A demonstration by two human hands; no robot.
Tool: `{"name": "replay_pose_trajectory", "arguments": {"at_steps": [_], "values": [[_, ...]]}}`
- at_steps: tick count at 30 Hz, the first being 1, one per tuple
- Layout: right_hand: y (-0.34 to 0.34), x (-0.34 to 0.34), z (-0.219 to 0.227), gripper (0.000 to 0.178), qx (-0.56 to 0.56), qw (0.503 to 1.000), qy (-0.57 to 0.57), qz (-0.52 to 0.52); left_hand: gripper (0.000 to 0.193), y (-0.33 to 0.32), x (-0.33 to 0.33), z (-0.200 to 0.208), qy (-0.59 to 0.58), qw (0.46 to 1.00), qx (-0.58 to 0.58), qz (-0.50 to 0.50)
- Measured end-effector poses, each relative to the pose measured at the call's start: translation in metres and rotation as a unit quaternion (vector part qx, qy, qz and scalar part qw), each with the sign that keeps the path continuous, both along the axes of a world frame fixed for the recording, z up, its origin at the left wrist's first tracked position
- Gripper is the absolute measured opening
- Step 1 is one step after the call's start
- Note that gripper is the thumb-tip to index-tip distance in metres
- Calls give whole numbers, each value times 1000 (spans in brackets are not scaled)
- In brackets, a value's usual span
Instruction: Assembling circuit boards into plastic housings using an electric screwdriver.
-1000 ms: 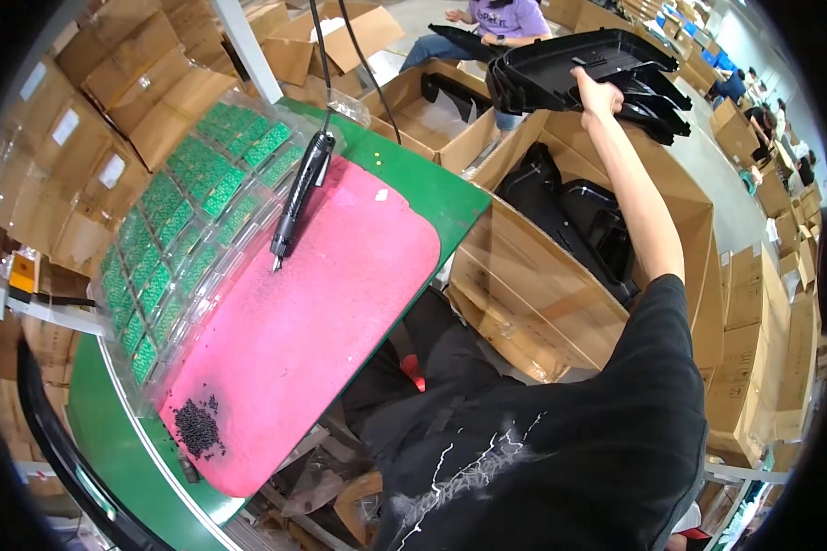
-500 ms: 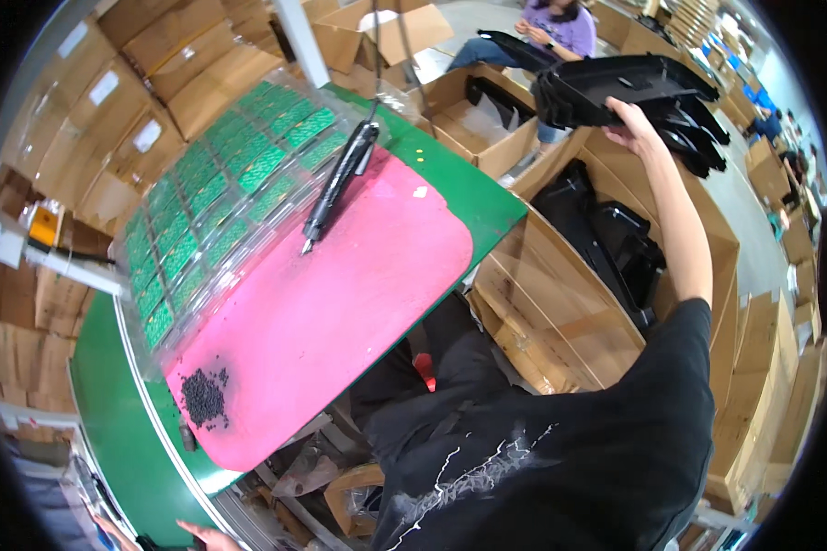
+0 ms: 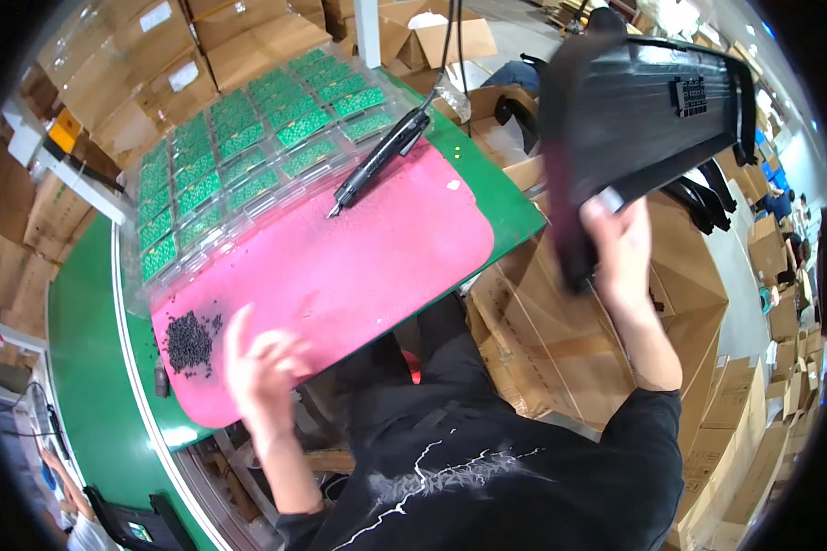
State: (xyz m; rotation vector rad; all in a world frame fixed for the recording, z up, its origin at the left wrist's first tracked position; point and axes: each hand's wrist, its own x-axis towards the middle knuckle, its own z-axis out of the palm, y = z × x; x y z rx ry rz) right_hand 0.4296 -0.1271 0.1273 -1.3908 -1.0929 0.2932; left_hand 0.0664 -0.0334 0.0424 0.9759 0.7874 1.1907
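My right hand (image 3: 621, 250) grips the lower edge of a large black plastic panel (image 3: 648, 119), held up in the air to the right of the bench. My left hand (image 3: 265, 363) hovers open, fingers spread, over the near edge of the pink mat (image 3: 358, 266), close to a small pile of black screws (image 3: 189, 342). A black electric screwdriver (image 3: 381, 158) hangs on its cable with its tip just over the mat's far side. Clear trays of green circuit boards (image 3: 239, 161) lie beyond the mat.
The green bench (image 3: 87, 340) curves around the mat. An open cardboard box (image 3: 560, 349) lined with clear film stands right of my lap, with more black panels (image 3: 708, 197) behind it. Stacked cartons fill the far left and right. Other people work at the far right and lower left.
My right hand has brought the black panel from far over the boxes back toward me, and it now fills the upper right. My left hand has come up into view over the mat.
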Motion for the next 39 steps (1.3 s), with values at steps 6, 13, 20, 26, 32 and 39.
{"name": "replay_pose_trajectory", "arguments": {"at_steps": [6, 13, 20, 26, 32, 39], "values": [[11, -70, -28, 53, 115, 942, 227, 218, 62, -20, 61, 9, -98, 985, 77, -117], [35, -70, -62, 30, -12, 918, 345, 193, 52, -16, -61, -20, 3, 986, -129, -107], [49, -55, -92, 27, -376, 839, 271, 286, 75, -61, -126, -22, 198, 975, -97, 27], [122, -107, -38, 23, -299, 891, -126, 318, 68, -33, -108, -12, 322, 942, -81, 54], [307, -100, -41, 38, -26, 794, -591, 142, 33, 2, -102, -34, 350, 915, 142, 142], [384, -78, -64, 67, -105, 696, -691, 160, 9, 2, -92, -52, 329, 902, 209, 186]]}}
